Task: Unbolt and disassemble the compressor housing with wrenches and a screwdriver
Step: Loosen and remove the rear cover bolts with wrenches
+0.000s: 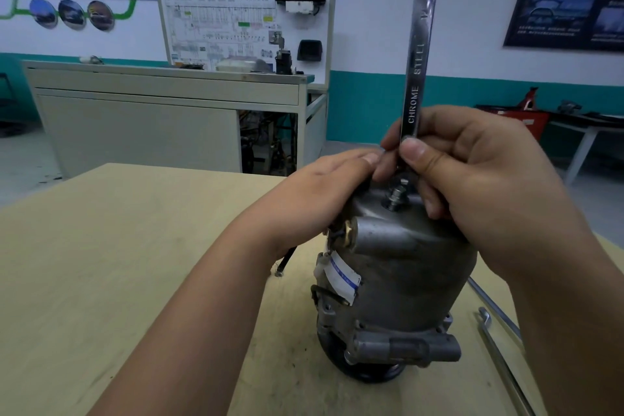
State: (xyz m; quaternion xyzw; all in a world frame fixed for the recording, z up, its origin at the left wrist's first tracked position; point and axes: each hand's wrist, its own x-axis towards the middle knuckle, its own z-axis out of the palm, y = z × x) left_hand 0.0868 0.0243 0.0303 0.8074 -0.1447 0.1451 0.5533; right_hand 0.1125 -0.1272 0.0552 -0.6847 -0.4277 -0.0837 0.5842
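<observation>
Atop the upright compressor [405,280] — right hand [472,172] tight around the wrench [420,44], left hand [324,192] flat.

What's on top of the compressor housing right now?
A raised bolt stands on the compressor housing; the left hand rests on it. The right hand grips an upright wrench, hiding its lower end.

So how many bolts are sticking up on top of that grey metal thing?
1. The bolt stands on top of the compressor housing, just below the wrench in the right hand. The left hand covers part of the top, so more may be hidden.
</observation>
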